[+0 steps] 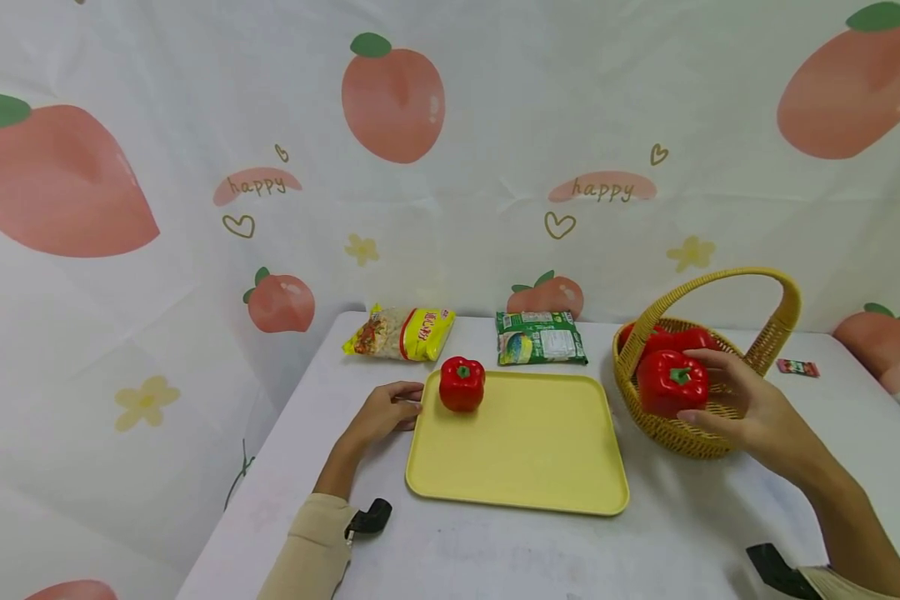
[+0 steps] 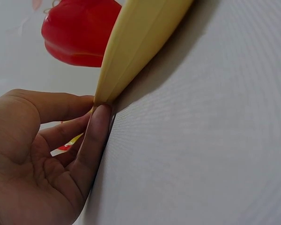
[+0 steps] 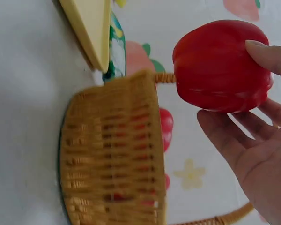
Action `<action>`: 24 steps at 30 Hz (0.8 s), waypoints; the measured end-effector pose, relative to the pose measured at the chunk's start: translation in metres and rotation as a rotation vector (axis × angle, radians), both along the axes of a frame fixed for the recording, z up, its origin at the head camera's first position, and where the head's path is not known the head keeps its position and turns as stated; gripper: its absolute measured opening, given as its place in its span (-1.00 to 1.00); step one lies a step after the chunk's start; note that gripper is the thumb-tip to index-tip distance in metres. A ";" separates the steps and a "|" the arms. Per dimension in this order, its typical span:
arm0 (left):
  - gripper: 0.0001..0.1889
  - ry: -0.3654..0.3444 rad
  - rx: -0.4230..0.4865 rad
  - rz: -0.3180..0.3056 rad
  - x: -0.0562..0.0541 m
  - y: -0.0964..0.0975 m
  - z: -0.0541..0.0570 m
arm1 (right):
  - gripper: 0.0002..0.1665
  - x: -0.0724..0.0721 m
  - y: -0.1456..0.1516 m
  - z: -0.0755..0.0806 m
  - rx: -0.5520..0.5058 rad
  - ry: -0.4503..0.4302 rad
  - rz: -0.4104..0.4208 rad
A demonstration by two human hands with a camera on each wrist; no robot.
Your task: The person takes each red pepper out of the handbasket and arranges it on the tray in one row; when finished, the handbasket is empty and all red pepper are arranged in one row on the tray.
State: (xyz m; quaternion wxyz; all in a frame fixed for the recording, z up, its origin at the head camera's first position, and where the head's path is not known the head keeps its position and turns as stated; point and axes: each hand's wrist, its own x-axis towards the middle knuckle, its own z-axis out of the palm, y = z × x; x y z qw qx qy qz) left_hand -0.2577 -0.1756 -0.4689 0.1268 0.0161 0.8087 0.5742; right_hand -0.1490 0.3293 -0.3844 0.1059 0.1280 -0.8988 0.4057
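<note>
My right hand [image 1: 753, 408] grips a red bell pepper [image 1: 673, 384] over the front of a wicker basket [image 1: 690, 437]. In the right wrist view, this pepper [image 3: 222, 65] is held between thumb and fingers, above the basket's rim. More red peppers [image 1: 693, 337] lie inside the basket, partly hidden by its wall. At the left edge of a yellow tray [image 1: 525, 450], my left hand [image 1: 386, 412] pinches the rim, its fingertips [image 2: 100, 117] meeting there in the left wrist view. Another red bell pepper [image 1: 462, 385] stands on the tray near its upper left corner.
Behind the tray lie a yellow snack packet [image 1: 405, 333] and a green packet [image 1: 542, 337]. A small red wrapped packet [image 1: 798, 367] is right of the basket. The basket's tall handle [image 1: 750, 273] arches up beside my right hand. A printed curtain [image 1: 465, 225] hangs behind the table.
</note>
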 end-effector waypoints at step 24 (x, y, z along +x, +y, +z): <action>-0.52 0.006 0.004 -0.002 0.000 -0.001 -0.001 | -0.10 -0.049 -0.095 -0.010 -0.135 -0.185 0.197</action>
